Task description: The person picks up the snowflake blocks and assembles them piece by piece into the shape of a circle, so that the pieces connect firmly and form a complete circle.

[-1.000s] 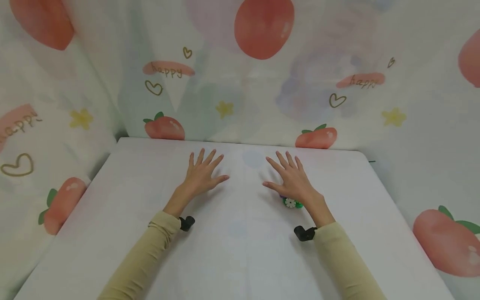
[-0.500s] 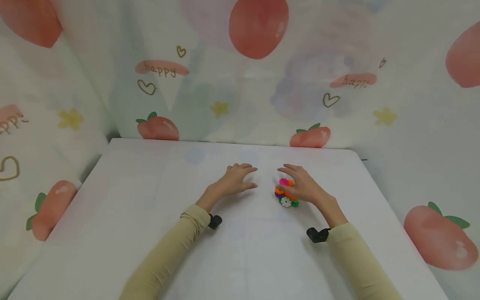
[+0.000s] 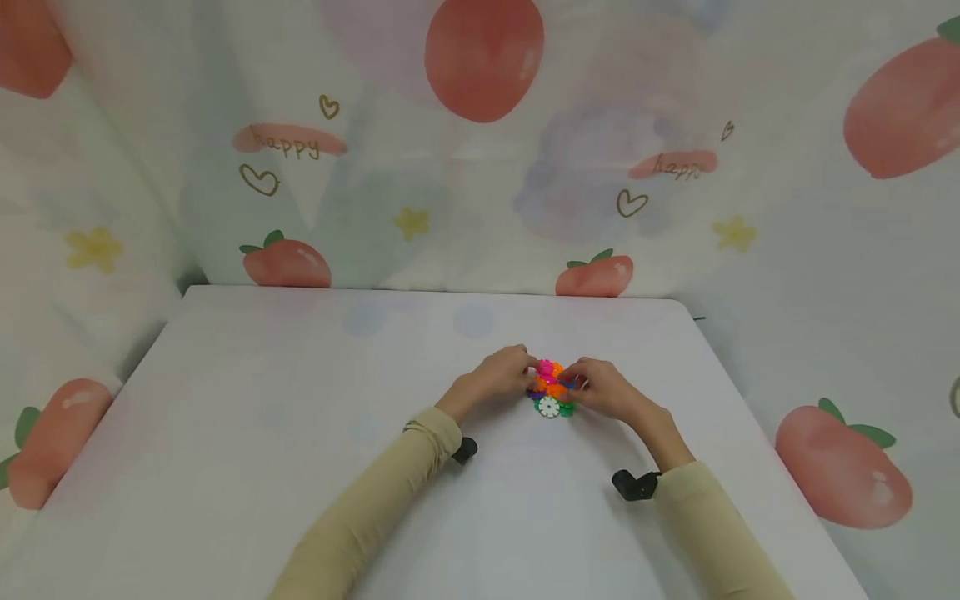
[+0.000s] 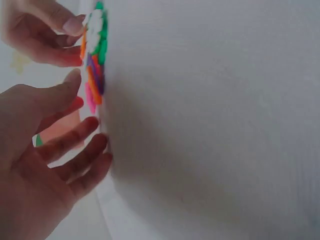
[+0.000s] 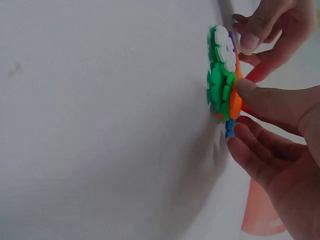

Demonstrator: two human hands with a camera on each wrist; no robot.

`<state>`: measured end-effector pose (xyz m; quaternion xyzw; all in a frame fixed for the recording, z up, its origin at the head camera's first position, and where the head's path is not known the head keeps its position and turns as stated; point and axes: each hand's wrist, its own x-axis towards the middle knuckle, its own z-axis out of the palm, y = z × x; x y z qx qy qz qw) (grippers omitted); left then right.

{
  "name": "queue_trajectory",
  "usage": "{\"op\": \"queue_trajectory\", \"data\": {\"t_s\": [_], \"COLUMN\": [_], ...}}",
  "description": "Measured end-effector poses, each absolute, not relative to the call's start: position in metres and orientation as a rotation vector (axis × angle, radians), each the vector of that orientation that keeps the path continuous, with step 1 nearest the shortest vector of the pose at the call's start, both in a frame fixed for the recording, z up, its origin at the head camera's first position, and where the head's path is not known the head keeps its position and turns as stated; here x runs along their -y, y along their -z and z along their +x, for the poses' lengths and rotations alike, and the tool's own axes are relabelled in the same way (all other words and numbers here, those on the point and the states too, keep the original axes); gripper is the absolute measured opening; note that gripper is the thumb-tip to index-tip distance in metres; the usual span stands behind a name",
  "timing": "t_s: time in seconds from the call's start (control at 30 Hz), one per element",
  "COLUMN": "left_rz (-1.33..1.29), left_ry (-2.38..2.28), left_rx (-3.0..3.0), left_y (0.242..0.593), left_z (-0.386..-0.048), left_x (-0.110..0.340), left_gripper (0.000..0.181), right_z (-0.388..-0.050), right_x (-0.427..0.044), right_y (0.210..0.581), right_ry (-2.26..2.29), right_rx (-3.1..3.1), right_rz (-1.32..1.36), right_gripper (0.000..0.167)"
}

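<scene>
A small pile of flower-shaped plastic pieces (image 3: 550, 407) in pink, orange, purple, blue, green and white lies on the white table. At its left edge is my left hand (image 3: 498, 375), its fingers loosely bent and spread in the left wrist view (image 4: 55, 150), with nothing seen between them. From the right, my right hand (image 3: 611, 392) reaches over the pile. In the right wrist view its thumb (image 5: 245, 86) touches an orange piece (image 5: 235, 102), while its fingertips (image 5: 234, 131) are by a blue piece. Contact under the left fingertips is hidden.
The white tabletop (image 3: 300, 433) stretches out around the hands. Behind it hangs a pale cloth (image 3: 480, 183) printed with peaches, hearts and yellow flowers, which also covers both sides. A small black camera (image 3: 636, 485) is on the right wrist, another (image 3: 466, 451) on the left.
My left hand has moved right to the pile. Both hands have gone from widely spread fingers to more bent ones, closer together. The view has turned, so the pile appears further left.
</scene>
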<state>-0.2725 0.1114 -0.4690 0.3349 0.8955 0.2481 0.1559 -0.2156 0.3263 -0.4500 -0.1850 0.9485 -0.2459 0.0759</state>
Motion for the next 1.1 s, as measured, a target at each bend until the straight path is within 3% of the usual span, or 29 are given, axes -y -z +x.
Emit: {"op": "queue_trajectory", "data": {"t_s": [0.17, 0.33, 0.5, 0.73, 1.1], "left_rz": [0.949, 0.907, 0.934, 0.851, 0.608], "left_ry": [-0.568, -0.639, -0.744, -1.091, -1.686], "left_rx": [-2.63, -2.59, -2.565, -2.496, -2.328], "left_y": [0.473, 0.479, 0.479, 0.471, 0.455], "left_z": [-0.267, -0.265, -0.265, -0.262, -0.245], "left_x": [-0.112, -0.103, -0.091, -0.071, -0.046], "left_gripper": [0.031, 0.018, 0.015, 0.023, 0.011], "right_z": [-0.215, -0.212, -0.212, -0.219, -0.228], "right_x": [-0.323, -0.316, -0.309, -0.29, -0.265], "right_y": [0.458, 0.465, 0.462, 0.456, 0.459], "right_ry": [0.794, 0.843, 0.912, 1.082, 1.641], "right_rx": [-2.813, -2.809, -2.839, -2.816, -2.502], "right_rz": [-0.452, -0.383, -0.319, -0.266, -0.175], "right_gripper": [0.019, 0.02, 0.015, 0.02, 0.027]}}
